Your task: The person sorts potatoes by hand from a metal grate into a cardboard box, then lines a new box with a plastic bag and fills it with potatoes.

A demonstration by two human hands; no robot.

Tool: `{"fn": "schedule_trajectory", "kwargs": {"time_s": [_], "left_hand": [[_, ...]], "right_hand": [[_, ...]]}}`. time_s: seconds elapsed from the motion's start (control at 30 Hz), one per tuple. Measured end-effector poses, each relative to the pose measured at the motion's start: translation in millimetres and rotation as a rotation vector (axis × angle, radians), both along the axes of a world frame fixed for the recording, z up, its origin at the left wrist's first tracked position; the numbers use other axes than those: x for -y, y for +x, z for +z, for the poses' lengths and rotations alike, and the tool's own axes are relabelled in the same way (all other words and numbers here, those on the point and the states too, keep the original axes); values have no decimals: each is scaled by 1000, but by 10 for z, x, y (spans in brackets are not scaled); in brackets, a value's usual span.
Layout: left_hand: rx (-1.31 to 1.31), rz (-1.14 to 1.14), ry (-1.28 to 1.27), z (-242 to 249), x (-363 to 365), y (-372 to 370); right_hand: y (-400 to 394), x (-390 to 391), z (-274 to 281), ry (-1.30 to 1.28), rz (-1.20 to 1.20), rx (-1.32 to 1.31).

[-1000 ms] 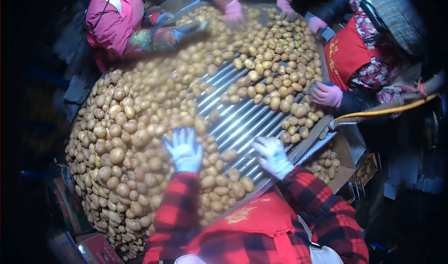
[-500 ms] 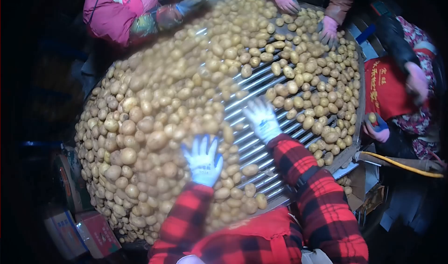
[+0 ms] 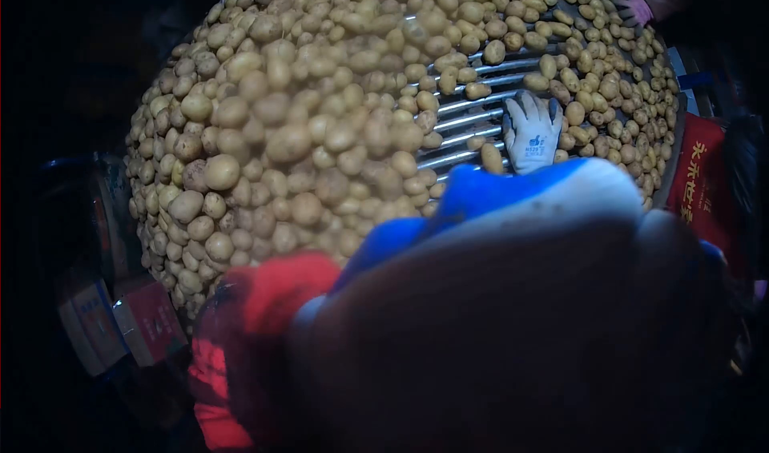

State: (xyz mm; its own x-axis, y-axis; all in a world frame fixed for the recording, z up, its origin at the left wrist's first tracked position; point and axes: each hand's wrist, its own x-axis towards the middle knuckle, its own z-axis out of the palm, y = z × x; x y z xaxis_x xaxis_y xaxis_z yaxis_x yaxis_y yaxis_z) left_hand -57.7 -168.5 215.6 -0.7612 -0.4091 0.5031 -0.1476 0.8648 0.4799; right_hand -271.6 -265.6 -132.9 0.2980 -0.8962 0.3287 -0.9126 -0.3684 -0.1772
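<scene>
My right hand (image 3: 533,135), in a white glove with blue-grey fingertips, lies palm down at the edge of the metal bars (image 3: 466,123). Its fingers are stretched out and slightly apart, touching the potatoes (image 3: 574,113) beside them; I see nothing gripped. Very close to the camera, my left hand (image 3: 513,229) looms large, its white and blue glove blurred and mostly in shadow. How its fingers are set, or whether they hold anything, I cannot make out. This hand and its red sleeve hide the near part of the heap and my right arm.
A broad heap of potatoes (image 3: 272,136) covers the left side and back of the sorting table. At the far right a co-worker's pink-gloved hand (image 3: 637,9) rests by the potatoes. Printed cartons (image 3: 150,318) stand at lower left. A red apron (image 3: 705,177) shows at the right edge.
My left hand has left the potatoes and come up close to the camera. My right hand now lies farther right, by the potatoes there. The view has shifted, leaving most co-workers outside it.
</scene>
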Motion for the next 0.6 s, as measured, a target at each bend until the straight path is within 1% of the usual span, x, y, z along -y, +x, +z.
{"fn": "schedule_trajectory", "kwargs": {"time_s": [0.13,0.27,0.33,0.37,0.47,0.57,0.6], "left_hand": [[-4,-114,81,73,-69,-97],[-5,-176,139,79,-74,-151],[-6,-203,146,56,-84,-182],[-4,-224,149,57,-92,-212],[11,-284,142,75,-113,-282],[26,-336,139,105,-132,-303],[32,-344,143,110,-152,-311]], "right_hand": [[9,39,-30,-6,26,-12],[-27,45,-174,-74,14,-21],[4,43,-137,-111,-4,-31],[25,2,-42,-15,-30,-29],[11,-8,-82,38,-66,-118],[78,-90,-139,-49,-111,-43],[106,-164,-103,5,-142,-67]]}}
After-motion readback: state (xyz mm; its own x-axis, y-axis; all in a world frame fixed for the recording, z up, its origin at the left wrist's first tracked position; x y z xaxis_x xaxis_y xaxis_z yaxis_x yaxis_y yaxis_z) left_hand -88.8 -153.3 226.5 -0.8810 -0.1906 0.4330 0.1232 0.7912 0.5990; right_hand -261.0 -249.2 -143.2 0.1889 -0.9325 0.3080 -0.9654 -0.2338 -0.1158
